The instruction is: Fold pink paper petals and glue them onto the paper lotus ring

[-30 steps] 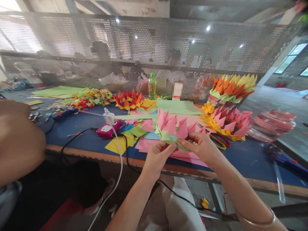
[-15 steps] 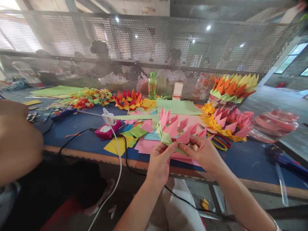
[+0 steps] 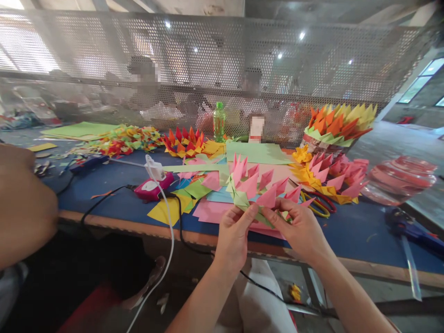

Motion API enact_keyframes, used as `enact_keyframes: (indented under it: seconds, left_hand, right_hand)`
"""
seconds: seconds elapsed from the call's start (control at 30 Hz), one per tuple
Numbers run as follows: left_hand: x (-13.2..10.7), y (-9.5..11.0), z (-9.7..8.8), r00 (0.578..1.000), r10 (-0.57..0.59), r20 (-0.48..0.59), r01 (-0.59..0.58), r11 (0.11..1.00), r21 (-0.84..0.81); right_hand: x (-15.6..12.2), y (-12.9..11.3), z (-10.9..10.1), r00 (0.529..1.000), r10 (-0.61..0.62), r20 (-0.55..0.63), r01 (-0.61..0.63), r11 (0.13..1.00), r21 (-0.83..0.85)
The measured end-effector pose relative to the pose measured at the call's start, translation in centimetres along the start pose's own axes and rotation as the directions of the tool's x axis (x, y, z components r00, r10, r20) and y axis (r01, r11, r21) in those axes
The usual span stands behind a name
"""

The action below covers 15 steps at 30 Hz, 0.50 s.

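Note:
Both my hands hold one folded paper piece, a pink and green paper flower (image 3: pixel 258 187) with pointed pink petals and a pale green base, just above the near edge of the blue table (image 3: pixel 114 194). My left hand (image 3: pixel 233 236) pinches the green base from the left with thumb and fingers closed. My right hand (image 3: pixel 301 227) grips the base from the right, fingers curled under the petals. Loose pink paper sheets (image 3: pixel 211 210) lie under the flower.
Scissors (image 3: pixel 317 203) with red and yellow handles lie right of my hands. Finished paper flowers (image 3: pixel 338 122) and pink petal pieces (image 3: pixel 342 173) stand at the right, more coloured ones (image 3: pixel 185 141) at the back. A green bottle (image 3: pixel 219 121), a pink device with cables (image 3: pixel 152 187), a glue gun (image 3: pixel 407 229), another person's arm (image 3: pixel 24 208) at left.
My hands and the flower have shifted slightly right and nearer to me; the flower has been turned a little, petals now spread more to the right.

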State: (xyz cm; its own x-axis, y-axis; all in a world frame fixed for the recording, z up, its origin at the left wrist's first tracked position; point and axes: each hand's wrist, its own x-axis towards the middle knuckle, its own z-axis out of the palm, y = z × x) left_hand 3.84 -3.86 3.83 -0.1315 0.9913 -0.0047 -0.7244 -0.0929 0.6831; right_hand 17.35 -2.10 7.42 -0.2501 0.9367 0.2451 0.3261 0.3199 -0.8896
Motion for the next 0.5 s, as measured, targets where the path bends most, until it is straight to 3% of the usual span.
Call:
enact_keyframes:
  seconds: [0.5]
  left_hand:
    - [-0.08, -0.09, 0.03, 0.999, -0.014, 0.036, 0.016, 0.999, -0.040]
  right_hand:
    - [-0.21, 0.57, 0.21, 1.000, -0.003, -0.023, 0.005, 0.997, 0.077]
